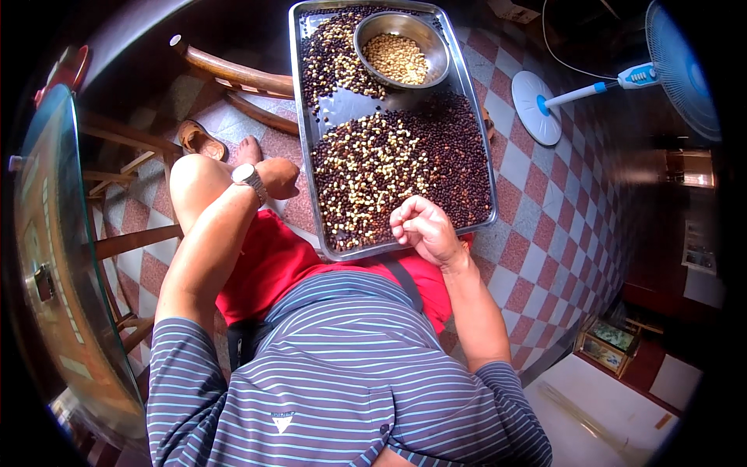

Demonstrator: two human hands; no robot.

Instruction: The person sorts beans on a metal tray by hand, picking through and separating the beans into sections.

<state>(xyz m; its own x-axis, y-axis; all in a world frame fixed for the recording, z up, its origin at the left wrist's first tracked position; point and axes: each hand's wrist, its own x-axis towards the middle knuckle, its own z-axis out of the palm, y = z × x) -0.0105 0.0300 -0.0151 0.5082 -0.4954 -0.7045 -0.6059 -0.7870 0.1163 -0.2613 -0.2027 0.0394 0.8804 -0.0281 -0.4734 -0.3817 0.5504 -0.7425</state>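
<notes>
A metal tray (342, 100) lies before me, its near edge at my lap. Dark beans (459, 148) cover much of it, with pale beans (366, 167) mixed among them on the left. Inside its far right part stands a steel bowl (362, 48) with pale beans in it. My right hand (426, 228) hovers over the near edge, fingers curled and pinched together; whatever they hold is hidden. Beside the tray's left rim, my left hand (278, 177) hangs near my knee below a wristwatch (247, 177). Its fingers are bent down out of sight.
A glass-topped table (78, 257) stands at the left. Curved wooden chair arms (233, 71) and a sandal (202, 142) are beyond my left knee. A blue-and-white fan (537, 109) stands on the checkered floor (537, 206) at the far right.
</notes>
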